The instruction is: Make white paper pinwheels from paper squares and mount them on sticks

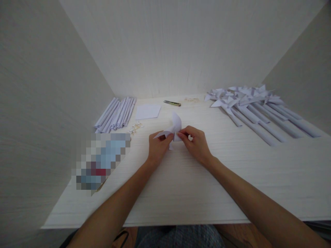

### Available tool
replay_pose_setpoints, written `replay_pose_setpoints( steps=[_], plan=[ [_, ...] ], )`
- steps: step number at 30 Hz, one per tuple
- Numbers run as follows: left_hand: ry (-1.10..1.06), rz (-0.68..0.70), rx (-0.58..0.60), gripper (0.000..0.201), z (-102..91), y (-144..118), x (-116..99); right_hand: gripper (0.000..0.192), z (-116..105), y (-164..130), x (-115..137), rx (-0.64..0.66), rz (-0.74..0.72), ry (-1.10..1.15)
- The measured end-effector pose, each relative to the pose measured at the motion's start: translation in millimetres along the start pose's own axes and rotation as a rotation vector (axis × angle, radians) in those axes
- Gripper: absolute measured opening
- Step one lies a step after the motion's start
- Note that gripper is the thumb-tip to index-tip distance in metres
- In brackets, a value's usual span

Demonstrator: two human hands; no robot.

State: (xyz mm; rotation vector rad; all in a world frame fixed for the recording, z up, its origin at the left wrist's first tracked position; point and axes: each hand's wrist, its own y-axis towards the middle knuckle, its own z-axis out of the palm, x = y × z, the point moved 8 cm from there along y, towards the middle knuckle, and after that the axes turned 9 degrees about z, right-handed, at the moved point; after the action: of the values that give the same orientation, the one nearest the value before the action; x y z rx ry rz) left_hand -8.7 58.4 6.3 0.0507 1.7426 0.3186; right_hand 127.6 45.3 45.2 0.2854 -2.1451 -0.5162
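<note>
A white paper pinwheel head (177, 120) with curled blades is held up between my two hands, above the middle of the table. My left hand (159, 146) pinches it near the centre, thumb on the near side. From the other side, the thumb and fingers of my right hand (195, 143) close on the paper close to that centre. Whether a small pin or fastener lies under my fingertips cannot be made out. Behind the hands, a pair of thread snips (172, 103) lies on the table.
Rolled white paper tubes (116, 115) lie in a bundle at back left, beside a stack of white paper (148, 112). Small pale pieces (136, 127) are scattered nearby. Several finished paper pinwheels (248, 103) on tubes lie at right. A blurred-out item (103, 162) rests front left. Walls enclose the table.
</note>
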Motion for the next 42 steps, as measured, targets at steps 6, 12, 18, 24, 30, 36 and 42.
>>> replay_pose_setpoints(
  steps=[6, 12, 18, 24, 30, 36, 42],
  plan=[
    [-0.028, 0.001, 0.002, 0.014, 0.6, 0.4, -1.0, 0.014, 0.1, 0.3, -0.2, 0.008, 0.006, -0.010],
    [-0.184, -0.033, 0.011, 0.009, 2.0, 1.1, 6.8, 0.014, -1.4, 1.6, -3.8, -0.004, 0.051, -0.009],
    [-0.207, -0.028, 0.024, 0.009, 2.3, 1.7, 8.1, 0.013, -1.4, 1.3, -3.7, -0.004, 0.059, 0.012],
    [-0.205, -0.046, 0.018, 0.008, 1.9, 1.7, 6.2, 0.014, -1.6, 1.6, -5.4, 0.001, 0.074, 0.013],
    [-0.226, -0.056, 0.020, 0.006, 3.3, 1.3, 3.6, 0.013, -1.8, 1.9, -5.5, 0.005, 0.081, 0.018],
    [-0.180, -0.045, 0.035, 0.011, 3.5, 2.2, 6.5, 0.013, -1.4, 1.4, -5.2, 0.004, 0.068, 0.014],
    [-0.112, -0.029, 0.019, 0.013, 0.7, 1.6, 0.4, 0.014, -1.6, 1.1, -3.5, 0.009, 0.054, 0.009]
  ],
)
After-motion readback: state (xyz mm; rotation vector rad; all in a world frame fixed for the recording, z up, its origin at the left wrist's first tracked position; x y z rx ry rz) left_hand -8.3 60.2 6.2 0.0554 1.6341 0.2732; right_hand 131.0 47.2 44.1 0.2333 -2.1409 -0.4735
